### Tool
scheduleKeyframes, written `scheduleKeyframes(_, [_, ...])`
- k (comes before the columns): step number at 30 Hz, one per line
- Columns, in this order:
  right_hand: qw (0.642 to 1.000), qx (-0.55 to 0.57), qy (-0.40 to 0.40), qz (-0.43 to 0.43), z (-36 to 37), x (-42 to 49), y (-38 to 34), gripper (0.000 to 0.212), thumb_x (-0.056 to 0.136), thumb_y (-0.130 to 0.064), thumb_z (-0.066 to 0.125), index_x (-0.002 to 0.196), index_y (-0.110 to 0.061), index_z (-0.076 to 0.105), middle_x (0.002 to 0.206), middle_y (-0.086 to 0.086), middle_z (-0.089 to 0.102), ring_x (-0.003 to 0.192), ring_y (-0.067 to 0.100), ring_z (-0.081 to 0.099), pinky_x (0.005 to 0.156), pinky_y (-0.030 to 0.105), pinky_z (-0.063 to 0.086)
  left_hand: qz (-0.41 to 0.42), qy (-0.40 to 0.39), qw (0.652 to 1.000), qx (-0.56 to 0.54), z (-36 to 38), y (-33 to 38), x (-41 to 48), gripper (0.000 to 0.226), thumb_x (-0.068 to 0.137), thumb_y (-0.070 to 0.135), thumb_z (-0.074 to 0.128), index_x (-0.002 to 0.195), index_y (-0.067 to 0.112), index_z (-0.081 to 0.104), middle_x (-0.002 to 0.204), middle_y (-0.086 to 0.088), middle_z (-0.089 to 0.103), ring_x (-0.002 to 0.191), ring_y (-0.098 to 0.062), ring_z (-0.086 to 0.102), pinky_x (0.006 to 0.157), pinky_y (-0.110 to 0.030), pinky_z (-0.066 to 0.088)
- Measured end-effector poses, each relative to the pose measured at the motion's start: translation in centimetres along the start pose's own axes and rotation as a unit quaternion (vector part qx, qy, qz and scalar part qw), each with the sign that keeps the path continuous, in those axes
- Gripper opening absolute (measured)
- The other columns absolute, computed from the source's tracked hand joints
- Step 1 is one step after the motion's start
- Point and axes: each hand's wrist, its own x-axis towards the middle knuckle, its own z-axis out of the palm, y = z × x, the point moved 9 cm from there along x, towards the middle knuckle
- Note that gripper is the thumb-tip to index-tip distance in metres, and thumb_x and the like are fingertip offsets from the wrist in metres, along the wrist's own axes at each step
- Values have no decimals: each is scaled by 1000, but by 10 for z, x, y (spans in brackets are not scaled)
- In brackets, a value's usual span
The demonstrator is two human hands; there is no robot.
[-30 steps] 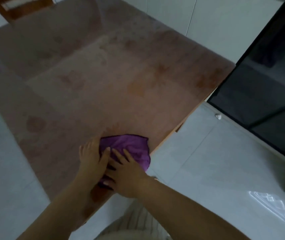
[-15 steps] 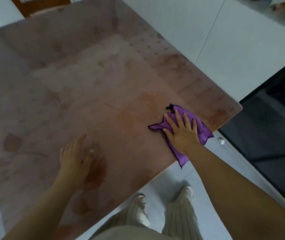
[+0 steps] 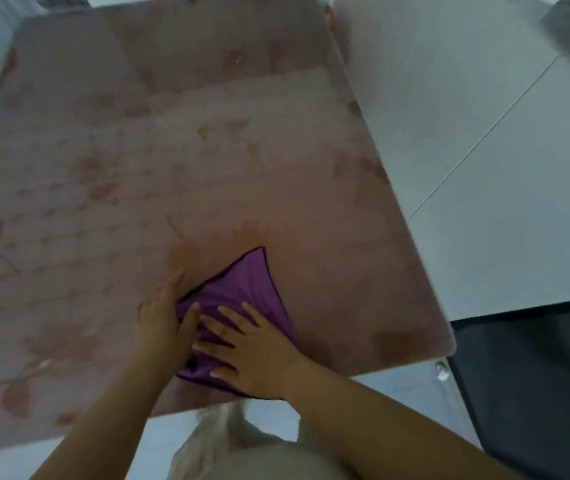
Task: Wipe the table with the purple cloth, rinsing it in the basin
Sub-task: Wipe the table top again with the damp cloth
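Note:
The purple cloth (image 3: 242, 289) lies bunched on the reddish-brown table (image 3: 172, 150), near its front edge. My right hand (image 3: 252, 351) presses flat on the cloth's near part, fingers spread. My left hand (image 3: 164, 320) lies beside it on the left, with its thumb and palm edge on the cloth's left side. One corner of the cloth points away from me. No basin is in view.
The tabletop carries a leaf pattern and smeared patches. White tiled floor (image 3: 484, 168) lies to the right and below the table's edge. A dark panel (image 3: 536, 375) stands at the lower right. My light trousers (image 3: 242, 452) show below the table's front edge.
Half a second ago my right hand alone held the cloth near the right corner. Now the cloth sits nearer the front middle and my left hand has joined on it.

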Motion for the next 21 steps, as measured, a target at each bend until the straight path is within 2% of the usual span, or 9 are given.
scheduleKeyframes(1, [1000, -19, 24, 6, -6, -22, 22, 52, 95, -51, 31, 144, -38, 22, 156, -5, 18, 144, 20, 13, 116, 43, 3, 2, 3, 1000, -1, 7, 12, -6, 61, 82, 35, 47, 133, 1, 40, 126, -26, 54, 110, -46, 53, 95, -55, 39])
scheduleKeyframes(3, [992, -49, 85, 80, -28, -67, 86, 51, 89, -52, 47, 137, -37, 41, 146, -5, 40, 133, 21, 40, 107, 44, 33, 2, 13, 1000, -1, 19, 32, -18, 72, 75, 47, 35, 131, 1, 42, 127, -23, 54, 112, -43, 53, 96, -55, 38])
scheduleKeyframes(4, [987, -41, 89, 127, -36, -87, 124, 51, 88, -50, 51, 136, -35, 42, 145, -2, 42, 131, 24, 43, 104, 46, 36, -6, 17, 1000, -5, 24, 37, -24, 70, 77, 44, 36, 131, 2, 42, 129, -22, 54, 114, -43, 52, 97, -57, 37])
scheduleKeyframes(7, [968, -22, 40, 247, -39, -124, 216, 54, 97, -48, 31, 144, -38, 7, 157, 0, 13, 144, 24, 11, 115, 43, 5, -37, 23, 999, -7, 36, 44, -47, 56, 85, 32, 46, 135, 8, 38, 133, -18, 51, 122, -38, 46, 104, -59, 28])
scheduleKeyframes(9, [960, -31, 24, 279, -34, -127, 223, 54, 97, -50, 17, 143, -38, -7, 158, -1, 0, 145, 23, -2, 113, 43, -8, -44, 29, 999, -7, 42, 47, -63, 52, 89, 25, 52, 137, 11, 35, 135, -15, 49, 126, -35, 43, 106, -58, 25])
scheduleKeyframes(11, [965, -27, 27, 258, -26, -128, 190, 55, 96, -52, 18, 146, -35, 3, 158, 2, 6, 145, 28, 4, 113, 46, -5, -48, 39, 998, -15, 47, 51, -77, 52, 89, 28, 48, 136, 12, 36, 135, -14, 49, 126, -34, 43, 107, -58, 24])
scheduleKeyframes(13, [979, -41, 52, 195, -22, -132, 142, 55, 93, -51, 25, 143, -31, 30, 151, 5, 31, 138, 31, 30, 110, 52, 20, -58, 46, 997, -29, 54, 56, -89, 54, 86, 33, 43, 136, 13, 36, 134, -14, 50, 126, -34, 43, 107, -58, 24])
scheduleKeyframes(15, [985, -39, 39, 165, -18, -139, 114, 54, 90, -49, 26, 138, -29, 42, 143, 3, 45, 129, 29, 44, 101, 53, 35, -66, 41, 996, -45, 70, 65, -99, 55, 85, 34, 40, 137, 15, 35, 133, -12, 50, 126, -33, 42, 109, -57, 22])
scheduleKeyframes(21, [994, -57, -19, 96, -3, -157, 97, 54, 93, -48, 17, 144, -32, 27, 150, 1, 32, 137, 27, 32, 108, 52, 25, -32, 24, 997, -63, 111, 119, -118, 54, 87, 33, 42, 138, 15, 34, 143, -6, 41, 135, -28, 30, 110, -56, 17])
